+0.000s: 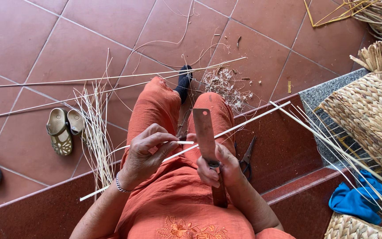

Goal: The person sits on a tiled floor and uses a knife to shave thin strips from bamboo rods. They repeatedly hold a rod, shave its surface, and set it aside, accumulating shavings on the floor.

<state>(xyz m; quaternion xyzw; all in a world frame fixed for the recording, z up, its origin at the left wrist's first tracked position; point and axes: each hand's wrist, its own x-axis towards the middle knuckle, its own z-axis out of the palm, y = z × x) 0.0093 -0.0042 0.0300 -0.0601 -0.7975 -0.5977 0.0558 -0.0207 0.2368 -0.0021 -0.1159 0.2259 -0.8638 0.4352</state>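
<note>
Terracotta floor tiles (67,40) all around, littered with long pale reeds (91,128) and a heap of shavings (224,84). Dark red step (284,150) underfoot, woven basket (368,119) up on the right, blue cloth (354,201) beside it. Sandals (63,130) parked left, scissors (247,157) lying on the step just beside the right knee.

Now down to the action: right hand (219,168) clenched around the handle of a broad knife (205,137), blade standing upright over the lap. Left hand (147,152) pinching a thin pale cane strip (226,130), held across the lap and meeting the blade edge.

Risky, by the look of it: left fingertips close to that edge, so one slip along the strip and a cut thumb. Blade biting too deep likely to snap the strip or split it unevenly. Bare thigh of orange trousers (155,110) right underneath, too.
</note>
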